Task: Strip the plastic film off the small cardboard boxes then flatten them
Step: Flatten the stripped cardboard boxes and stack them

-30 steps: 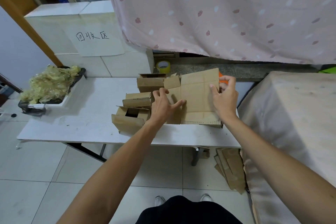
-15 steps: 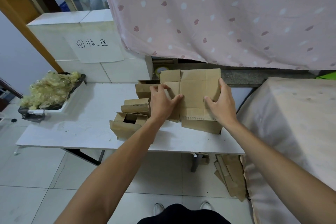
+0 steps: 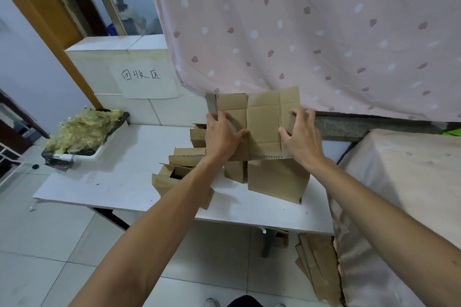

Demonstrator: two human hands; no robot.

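Head view, down over both forearms. Holds a flattened box [image 3: 264,122] upright in the air, above the table [image 3: 119,177] and clear of it, just in front of the pink curtain [image 3: 299,32]. A second ago sat lower, foot down among the boxes on the table top. Half a second ago was partway up. Now stands higher, top edge overlapping the curtain hem.

Grips it at both sides. Left hand [image 3: 222,134] curled on the left panels, thumb laid across the front. Right hand [image 3: 301,137] pinching near the right edge, thumb on the front, fingers blurred.

No film visible on this sheet; panels and flaps all in one plane. Reads as one box finished: stripped, opened out, flat, and being carried off the work spot. Probably bound for the flat cardboard stack [image 3: 316,264] on the floor by the table's right end, though cannot say for certain.

Still waiting on the table: an open box [image 3: 174,179] at the near left, more behind it, and a standing box [image 3: 277,177] directly below the sheet. Cannot tell whether any of these carry film. Far left, a tray [image 3: 109,142] heaped with yellowish stripped film [image 3: 82,129], unchanged across all three moments.
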